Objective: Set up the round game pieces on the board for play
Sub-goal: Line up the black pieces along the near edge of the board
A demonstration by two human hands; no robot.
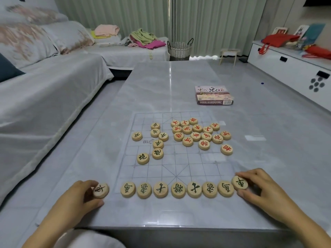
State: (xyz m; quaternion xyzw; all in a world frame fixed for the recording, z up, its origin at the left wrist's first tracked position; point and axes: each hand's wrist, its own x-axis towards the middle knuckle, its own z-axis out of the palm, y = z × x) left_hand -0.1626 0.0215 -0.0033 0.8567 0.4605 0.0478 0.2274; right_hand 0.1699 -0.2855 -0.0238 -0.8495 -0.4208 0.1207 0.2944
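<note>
the black back row (176,189) is lining up along the board's (188,161) near edge. the left hand (78,196) is pinching a chariot piece (100,190) by the board's near left corner. the right hand (258,185) is pinching its twin (240,182) at the near right corner. i'm guessing both are seating the end pieces. next, the loose black pieces (157,142) and red pieces (197,135) lying mid-board are needing sorting onto their points.
</note>
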